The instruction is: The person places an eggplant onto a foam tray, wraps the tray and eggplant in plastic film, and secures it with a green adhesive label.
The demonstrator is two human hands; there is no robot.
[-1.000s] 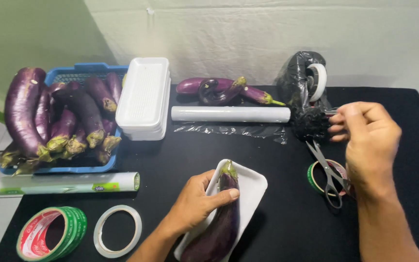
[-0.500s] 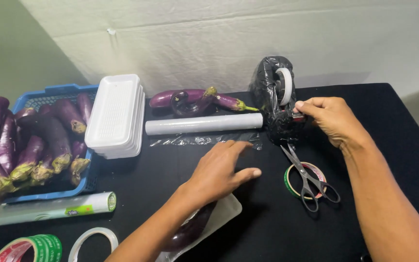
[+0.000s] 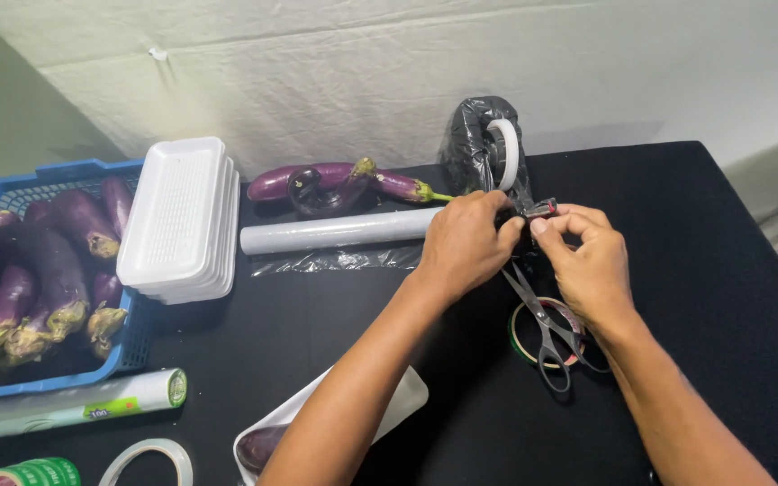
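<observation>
While a tray (image 3: 402,405) with an eggplant (image 3: 261,447) lies nearest | scissors (image 3: 544,317) rest on a tape ring (image 3: 522,331) | left hand (image 3: 461,245) and right hand (image 3: 587,261), fingertips pinched together (what they pinch is hidden), meet at the tape dispenser (image 3: 497,155) near the wall.

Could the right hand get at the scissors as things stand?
Probably yes. The right hand is at the tape dispenser, and the scissors lie open to view on the table just beneath its wrist, with nothing covering them. The fingers would first have to let go of the tape end.
</observation>
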